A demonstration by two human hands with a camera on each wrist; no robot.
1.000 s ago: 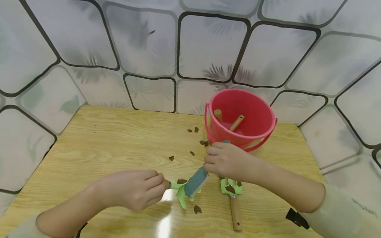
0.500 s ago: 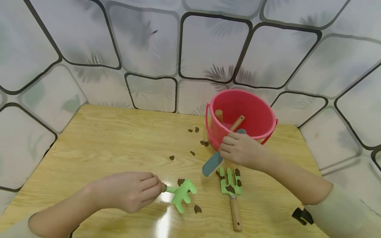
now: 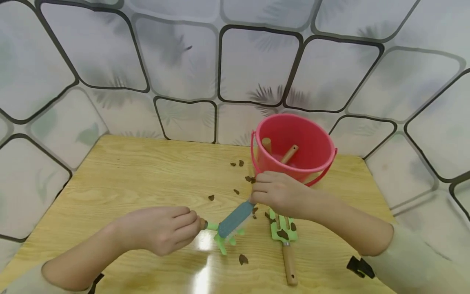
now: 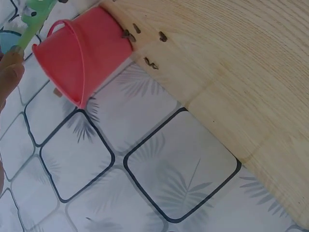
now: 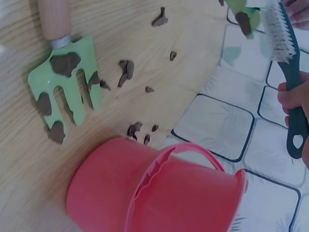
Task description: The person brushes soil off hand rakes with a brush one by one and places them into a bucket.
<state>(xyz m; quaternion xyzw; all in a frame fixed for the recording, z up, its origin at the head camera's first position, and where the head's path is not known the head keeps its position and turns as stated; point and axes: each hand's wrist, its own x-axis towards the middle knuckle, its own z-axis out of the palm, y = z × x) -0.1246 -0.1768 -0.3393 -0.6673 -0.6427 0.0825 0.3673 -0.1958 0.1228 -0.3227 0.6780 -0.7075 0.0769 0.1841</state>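
My left hand (image 3: pixel 161 228) grips the wooden handle of a small green hand rake (image 3: pixel 221 244), held over the table with its tines downward. My right hand (image 3: pixel 277 192) holds a blue-grey brush (image 3: pixel 235 219) by its handle. The brush lies across the rake's head and hides much of it. White bristles (image 5: pixel 280 36) face the rake in the right wrist view, where a brown patch shows on the green metal. The left wrist view catches the rake (image 4: pixel 36 14) at its top left corner.
A red bucket (image 3: pixel 301 163) with two wooden handles inside stands at the back right. Near my right forearm lies a green garden fork (image 3: pixel 284 232) bearing brown pieces. Several brown bits (image 3: pixel 243 259) are scattered on the wooden table (image 3: pixel 147 175). A patterned wall (image 3: pixel 183 61) rises behind.
Half a second ago the brush was up near the bucket, off the rake. My right hand has moved it left and down across the rake again. The left hand keeps its grip.
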